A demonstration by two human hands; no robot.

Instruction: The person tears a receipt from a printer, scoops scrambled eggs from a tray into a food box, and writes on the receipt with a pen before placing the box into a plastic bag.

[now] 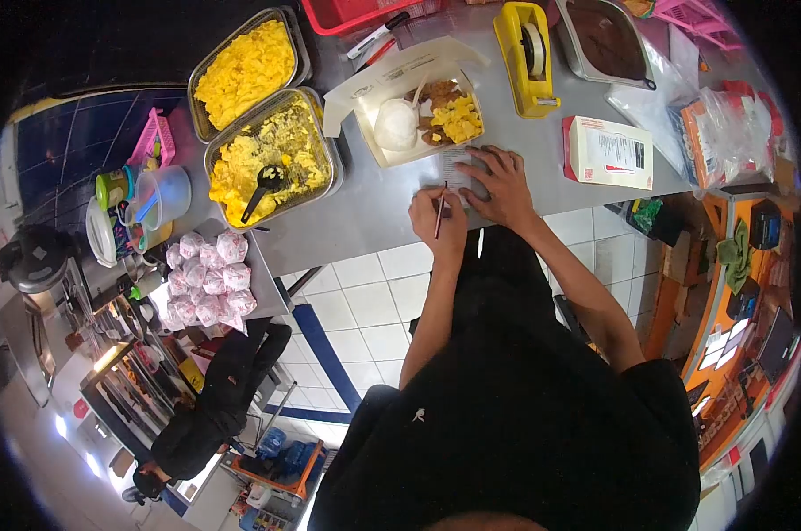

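My left hand [439,219] is closed around a thin pen [439,210], its tip on a small paper slip [454,163] lying on the steel counter [374,217]. Flat on that slip, my right hand [501,187] presses down with fingers spread. Just beyond the slip stands an open takeaway box [418,122] holding a white rice ball, fried pieces and yellow egg, its lid folded back to the left.
Two metal trays of yellow egg [246,66] [272,159] sit at left, the nearer with a black ladle. A yellow tape dispenser [526,57], white carton [608,150], brown sauce tray [606,40], plastic bags [728,133] and wrapped packets [207,279] surround. Another person in black [215,398] crouches lower left.
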